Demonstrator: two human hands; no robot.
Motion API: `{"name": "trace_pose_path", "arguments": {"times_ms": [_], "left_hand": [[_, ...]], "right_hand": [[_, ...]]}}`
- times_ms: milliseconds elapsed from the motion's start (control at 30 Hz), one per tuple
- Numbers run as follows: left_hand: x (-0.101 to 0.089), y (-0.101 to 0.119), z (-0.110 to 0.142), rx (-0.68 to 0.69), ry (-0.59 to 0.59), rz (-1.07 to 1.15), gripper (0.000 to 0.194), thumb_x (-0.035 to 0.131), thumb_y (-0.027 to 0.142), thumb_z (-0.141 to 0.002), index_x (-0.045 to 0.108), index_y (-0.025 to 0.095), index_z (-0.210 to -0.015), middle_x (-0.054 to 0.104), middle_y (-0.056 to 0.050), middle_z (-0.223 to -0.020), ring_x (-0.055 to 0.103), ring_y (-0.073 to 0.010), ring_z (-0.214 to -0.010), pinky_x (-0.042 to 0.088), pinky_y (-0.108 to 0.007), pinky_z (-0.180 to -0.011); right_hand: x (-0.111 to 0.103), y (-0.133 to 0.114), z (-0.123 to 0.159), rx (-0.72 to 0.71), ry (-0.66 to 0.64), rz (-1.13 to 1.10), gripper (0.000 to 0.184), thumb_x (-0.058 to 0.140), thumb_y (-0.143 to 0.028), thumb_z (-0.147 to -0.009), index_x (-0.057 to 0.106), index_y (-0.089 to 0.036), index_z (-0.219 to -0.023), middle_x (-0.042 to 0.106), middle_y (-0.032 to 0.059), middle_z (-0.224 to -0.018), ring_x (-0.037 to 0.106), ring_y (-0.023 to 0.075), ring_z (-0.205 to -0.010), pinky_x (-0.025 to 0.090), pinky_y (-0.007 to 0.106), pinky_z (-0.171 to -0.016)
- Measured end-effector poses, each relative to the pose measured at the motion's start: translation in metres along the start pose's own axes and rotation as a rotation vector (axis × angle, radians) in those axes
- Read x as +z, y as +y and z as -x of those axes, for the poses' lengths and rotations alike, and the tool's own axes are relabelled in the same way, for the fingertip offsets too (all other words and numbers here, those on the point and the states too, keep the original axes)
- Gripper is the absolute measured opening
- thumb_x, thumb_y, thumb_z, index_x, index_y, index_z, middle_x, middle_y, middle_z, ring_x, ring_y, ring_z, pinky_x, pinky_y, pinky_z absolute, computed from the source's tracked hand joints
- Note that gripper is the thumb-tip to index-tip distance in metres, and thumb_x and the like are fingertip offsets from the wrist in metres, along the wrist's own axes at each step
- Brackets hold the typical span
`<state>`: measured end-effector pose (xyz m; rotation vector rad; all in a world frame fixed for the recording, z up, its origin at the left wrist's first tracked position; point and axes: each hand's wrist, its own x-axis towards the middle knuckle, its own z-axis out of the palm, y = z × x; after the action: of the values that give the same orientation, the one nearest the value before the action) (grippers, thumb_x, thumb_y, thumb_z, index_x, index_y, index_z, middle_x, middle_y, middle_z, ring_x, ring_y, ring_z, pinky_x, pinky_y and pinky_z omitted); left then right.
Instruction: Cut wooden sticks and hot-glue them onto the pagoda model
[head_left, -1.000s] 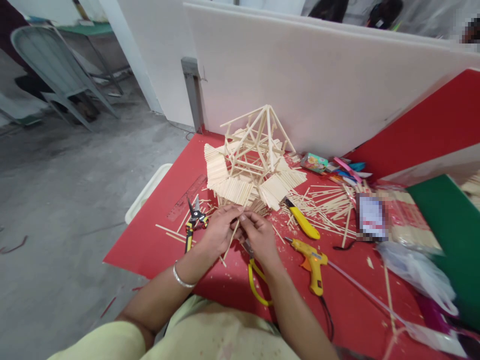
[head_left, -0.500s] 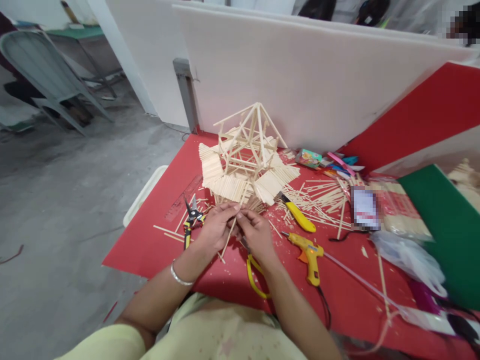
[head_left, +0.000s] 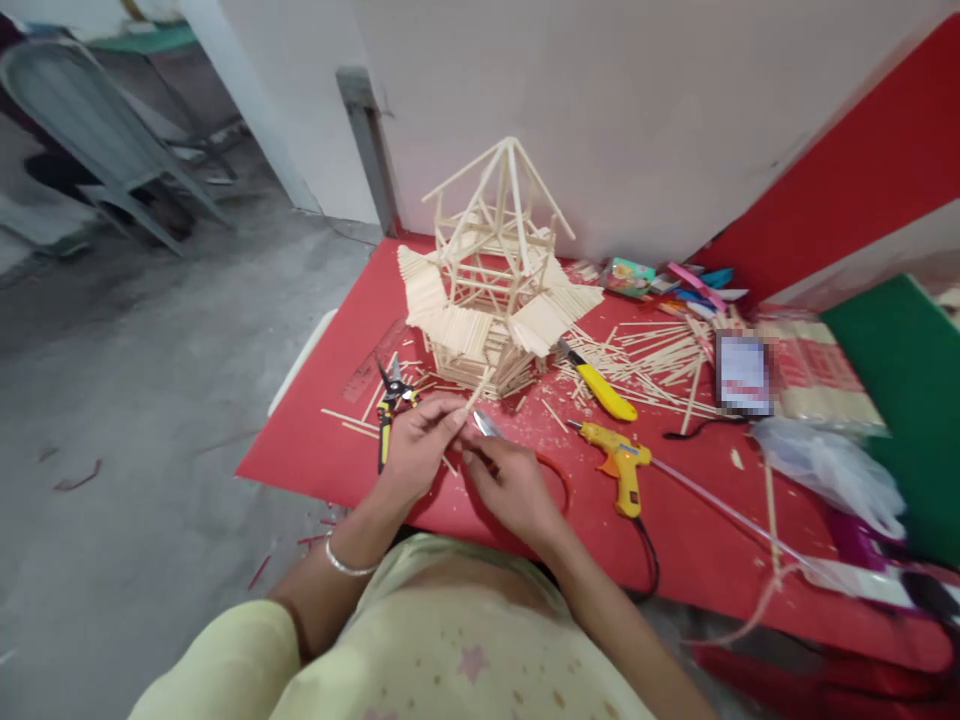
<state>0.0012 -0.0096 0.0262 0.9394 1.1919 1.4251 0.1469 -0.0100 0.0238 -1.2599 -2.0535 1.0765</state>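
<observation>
My left hand [head_left: 424,450] is closed, pinching a thin wooden stick [head_left: 480,388] that slants up toward the model. Close beside it, my right hand [head_left: 517,490] is closed around a pair of pliers; its silver jaws [head_left: 486,424] point up and left, and an orange-red handle loop [head_left: 561,478] shows past the hand. Fingers partly cover the pliers' middle. Beyond both hands stands a model house [head_left: 499,250] of sticks, with an open pointed roof frame and slatted panels around it. Left of my left hand lie black-and-yellow snips [head_left: 392,400], jaws apart.
The red table [head_left: 300,450] holds a yellow utility knife [head_left: 604,388], a yellow glue gun [head_left: 619,460] with a cord, loose sticks [head_left: 660,365], a phone-like device [head_left: 744,375], packed sticks [head_left: 817,375] and a plastic bag [head_left: 832,470]. A white board [head_left: 600,120] stands behind.
My right hand has taken hold of the pliers, which lay under it on the table, and turned the jaws upward. My left hand still pinches the stick. The view has tilted down.
</observation>
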Motion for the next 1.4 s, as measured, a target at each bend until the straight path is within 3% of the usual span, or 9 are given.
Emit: {"name": "trace_pose_path", "arguments": {"times_ms": [167, 300, 667, 800, 900, 1000, 1133, 1233, 1400], "left_hand": [[-0.044, 0.012, 0.008, 0.143, 0.215, -0.210, 0.015, 0.071, 0.033, -0.081, 0.077, 0.020, -0.086, 0.066, -0.003, -0.089, 0.055, -0.0104, -0.067, 0.047, -0.022, -0.066], [-0.072, 0.011, 0.013, 0.213, 0.257, -0.346, 0.015, 0.068, 0.034, -0.084, 0.077, 0.022, -0.089, 0.066, -0.005, -0.096, 0.058, -0.0145, -0.079, 0.049, -0.024, -0.072], [-0.092, 0.011, 0.013, 0.265, 0.302, -0.321, 0.012, 0.068, 0.030, -0.083, 0.077, 0.022, -0.085, 0.068, -0.004, -0.093, 0.062, -0.0164, -0.087, 0.049, -0.024, -0.078], [-0.102, 0.012, 0.014, 0.301, 0.310, -0.339, 0.012, 0.067, 0.027, -0.084, 0.077, 0.022, -0.088, 0.069, -0.004, -0.093, 0.063, -0.0164, -0.090, 0.048, -0.026, -0.086], [-0.107, 0.011, 0.014, 0.306, 0.324, -0.334, 0.012, 0.066, 0.027, -0.085, 0.077, 0.022, -0.090, 0.069, -0.004, -0.094, 0.062, -0.0169, -0.093, 0.046, -0.027, -0.090], [-0.106, 0.012, 0.015, 0.251, 0.354, -0.270, 0.012, 0.069, 0.029, -0.083, 0.077, 0.022, -0.089, 0.068, -0.004, -0.092, 0.061, -0.0164, -0.086, 0.048, -0.026, -0.082], [-0.094, 0.019, 0.017, 0.227, 0.305, -0.224, 0.012, 0.070, 0.030, -0.082, 0.077, 0.021, -0.087, 0.068, -0.004, -0.090, 0.060, -0.0168, -0.083, 0.048, -0.026, -0.080], [-0.081, 0.028, 0.018, 0.232, 0.233, -0.237, 0.011, 0.069, 0.030, -0.083, 0.077, 0.022, -0.086, 0.068, -0.005, -0.090, 0.061, -0.0177, -0.086, 0.048, -0.027, -0.082], [-0.061, 0.033, 0.021, 0.222, 0.199, -0.268, 0.012, 0.069, 0.032, -0.084, 0.076, 0.023, -0.087, 0.066, -0.003, -0.090, 0.056, -0.0133, -0.070, 0.046, -0.024, -0.066]], "right_hand": [[0.056, -0.031, -0.042, -0.038, -0.021, 0.494, 0.049, 0.051, -0.038, -0.088, 0.055, -0.014, -0.130, 0.062, 0.0184, -0.119, 0.056, 0.0298, -0.107, 0.045, 0.041, -0.088], [0.091, -0.039, -0.061, 0.014, -0.002, 0.645, 0.073, 0.053, -0.050, -0.086, 0.039, -0.009, -0.144, 0.055, 0.0236, -0.122, 0.050, 0.0333, -0.111, 0.043, 0.045, -0.090], [0.118, -0.056, -0.067, 0.162, 0.041, 0.671, 0.094, 0.069, -0.044, -0.071, 0.031, -0.002, -0.147, 0.056, 0.0296, -0.121, 0.053, 0.0372, -0.111, 0.044, 0.045, -0.086], [0.110, -0.031, -0.073, 0.207, 0.168, 0.369, 0.100, 0.079, -0.043, -0.056, 0.041, -0.007, -0.141, 0.058, 0.0262, -0.121, 0.052, 0.0384, -0.114, 0.041, 0.047, -0.092], [0.087, -0.013, -0.070, 0.240, 0.138, -0.183, 0.071, 0.080, -0.038, -0.053, 0.060, -0.017, -0.118, 0.067, 0.0153, -0.106, 0.058, 0.0314, -0.101, 0.044, 0.042, -0.088], [0.063, -0.005, -0.052, 0.235, 0.014, -0.415, 0.041, 0.068, -0.047, -0.067, 0.064, -0.022, -0.099, 0.070, 0.0055, -0.087, 0.061, 0.0222, -0.078, 0.048, 0.035, -0.074], [0.040, -0.016, -0.005, 0.239, -0.196, -0.783, 0.056, 0.032, -0.064, -0.085, 0.063, -0.019, -0.098, 0.070, 0.0124, -0.090, 0.065, 0.0236, -0.080, 0.051, 0.038, -0.071], [0.031, -0.032, 0.031, 0.323, -0.388, -1.158, 0.072, 0.019, -0.077, -0.077, 0.059, -0.020, -0.097, 0.069, 0.0175, -0.096, 0.066, 0.0281, -0.090, 0.051, 0.044, -0.075], [0.031, -0.038, 0.062, 0.291, -0.281, -1.219, 0.060, 0.038, -0.065, -0.069, 0.064, -0.020, -0.099, 0.068, 0.0179, -0.094, 0.065, 0.0312, -0.095, 0.051, 0.048, -0.080]]}}
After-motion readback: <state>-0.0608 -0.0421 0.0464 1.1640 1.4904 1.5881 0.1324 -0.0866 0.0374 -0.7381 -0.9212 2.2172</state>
